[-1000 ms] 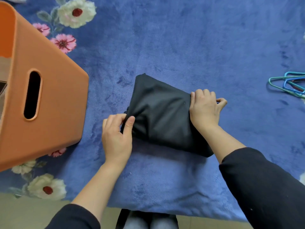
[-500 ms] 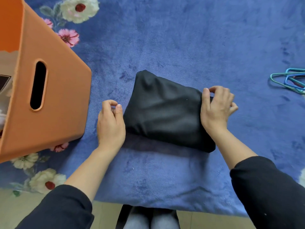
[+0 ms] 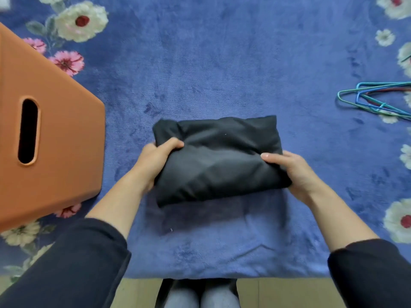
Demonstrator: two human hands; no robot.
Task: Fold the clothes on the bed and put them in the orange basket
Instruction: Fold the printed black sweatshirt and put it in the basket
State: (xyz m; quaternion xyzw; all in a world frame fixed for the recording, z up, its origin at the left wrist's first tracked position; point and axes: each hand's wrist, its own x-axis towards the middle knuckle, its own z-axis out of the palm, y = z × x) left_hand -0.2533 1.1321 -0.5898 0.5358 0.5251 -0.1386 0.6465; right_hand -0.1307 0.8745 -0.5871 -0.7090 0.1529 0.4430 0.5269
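While the orange basket (image 3: 57, 138) sits far left on the blue floral blanket (image 3: 222, 63), left hand (image 3: 155, 161) and right hand (image 3: 291, 172) clamp opposite ends of the folded black garment (image 3: 218, 158) mid-bed, hangers (image 3: 378, 101) far right.

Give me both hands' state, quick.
Left hand: closed on the folded black garment, left end.
Right hand: closed on its right end.

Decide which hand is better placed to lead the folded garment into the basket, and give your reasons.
Left. The left hand grips the garment on the side nearest the basket; the right hand holds the far end.
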